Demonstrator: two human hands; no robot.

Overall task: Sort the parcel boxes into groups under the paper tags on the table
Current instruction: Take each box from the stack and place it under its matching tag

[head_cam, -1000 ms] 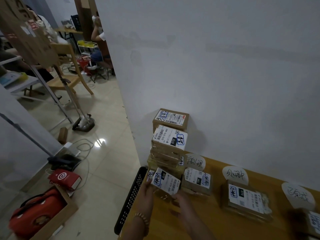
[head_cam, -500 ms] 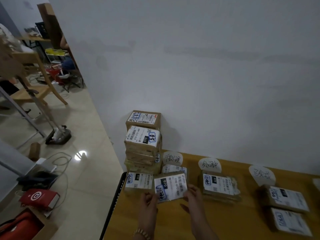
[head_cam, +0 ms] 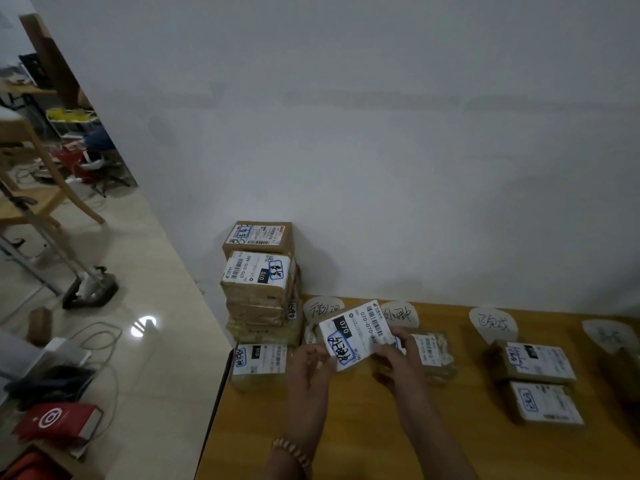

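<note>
While both hands hold it clear of the table, the parcel box hangs tilted just right of the tall stack of taped cardboard boxes. Its white label faces the camera, with "070" on a black patch and blue-circled handwriting near its lower corner. The left hand pinches the box's lower left edge between curled fingers and thumb, and the right hand grips its right side, fingers wrapped round the edge; a beaded bracelet circles the left wrist. Directly in front of the stack a flat box lies at the table's left edge, touching the stack's base. Right of the stack, paper tags run along the wall side: the first tag just beside the stack, the second tag next, both partly covered by the raised parcel, the third tag well to the right, and a fourth tag farthest from the stack, too blurred to read. Beyond the hands a taped box lies under the second tag, partly hidden by the right hand. Farther right of the stack, under the third tag, lie a rear box and a front box, one before the other and nearly touching. Something dark below the fourth tag is possibly another box.
</note>
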